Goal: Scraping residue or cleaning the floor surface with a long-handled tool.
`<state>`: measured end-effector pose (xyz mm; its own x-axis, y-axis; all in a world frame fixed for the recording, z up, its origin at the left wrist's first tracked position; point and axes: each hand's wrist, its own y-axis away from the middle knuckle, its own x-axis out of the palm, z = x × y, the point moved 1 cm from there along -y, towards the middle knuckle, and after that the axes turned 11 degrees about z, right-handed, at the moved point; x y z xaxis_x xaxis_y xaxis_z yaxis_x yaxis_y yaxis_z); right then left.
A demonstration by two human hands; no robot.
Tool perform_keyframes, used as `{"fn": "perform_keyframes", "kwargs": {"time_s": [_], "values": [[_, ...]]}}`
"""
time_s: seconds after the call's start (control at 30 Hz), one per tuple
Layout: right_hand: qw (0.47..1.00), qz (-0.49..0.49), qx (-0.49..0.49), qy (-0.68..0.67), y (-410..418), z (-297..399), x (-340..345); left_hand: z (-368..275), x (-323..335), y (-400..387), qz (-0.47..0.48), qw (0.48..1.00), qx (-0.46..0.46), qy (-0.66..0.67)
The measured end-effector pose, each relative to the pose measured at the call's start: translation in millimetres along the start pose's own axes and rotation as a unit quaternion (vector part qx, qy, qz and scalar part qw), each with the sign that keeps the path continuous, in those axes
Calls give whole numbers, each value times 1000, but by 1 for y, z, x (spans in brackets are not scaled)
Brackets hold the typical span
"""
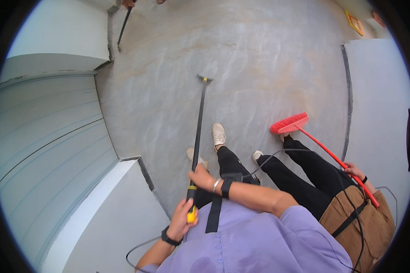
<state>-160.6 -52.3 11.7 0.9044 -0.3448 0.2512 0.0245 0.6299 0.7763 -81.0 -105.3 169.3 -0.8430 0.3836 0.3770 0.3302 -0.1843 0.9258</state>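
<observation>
Both my hands are on a long-handled floor scraper with a dark shaft and a black-and-yellow grip. My left hand wraps around the yellow end of the grip, close to my waist. Farther along, my right hand grasps the black shaft just beyond the yellow ring. The scraper's flat head rests on the grey concrete floor ahead of my shoes. A dark band circles each of my wrists.
At my right a co-worker holds a red broom. Another person's hand holds a similar long-handled tool at the far left. A ribbed shutter-like door and wall corners border the left side; a dark cable runs between us.
</observation>
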Motion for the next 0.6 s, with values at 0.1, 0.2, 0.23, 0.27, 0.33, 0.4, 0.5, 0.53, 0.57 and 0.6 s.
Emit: {"fn": "perform_keyframes", "kwargs": {"time_s": [0.1, 0.2, 0.23, 0.27, 0.33, 0.4, 0.5, 0.53, 0.57, 0.6], "values": [[987, 121, 99, -39, 27, 24, 33, 21, -14, 30, -30, 999, -15, 20], [989, 117, 86, -1, 7, 17, 26, 16, -7, 19, -41, 996, -23, 75], [996, 72, 23, 53, -9, 9, 21, 10, -4, 3, -38, 996, -4, 84], [997, 55, -4, 58, -31, 4, 11, 1, -1, -16, -33, 995, 16, 89], [982, -3, -54, 182, -86, -8, -17, -16, 1, -62, 1, 995, 64, 79], [979, 2, -39, 198, -115, 12, -46, -40, 16, -92, -13, 991, 101, 91], [991, 58, 25, 119, -114, 48, -63, -53, 22, -95, 6, 987, 128, 100], [991, 70, 15, 117, -106, 44, -55, -52, 20, -87, 8, 987, 130, 98], [991, 74, 8, 112, -96, 38, -49, -46, 16, -73, 12, 990, 102, 95], [993, 77, 4, 93, -83, 33, -34, -40, 10, -53, 12, 992, 78, 94]]}}
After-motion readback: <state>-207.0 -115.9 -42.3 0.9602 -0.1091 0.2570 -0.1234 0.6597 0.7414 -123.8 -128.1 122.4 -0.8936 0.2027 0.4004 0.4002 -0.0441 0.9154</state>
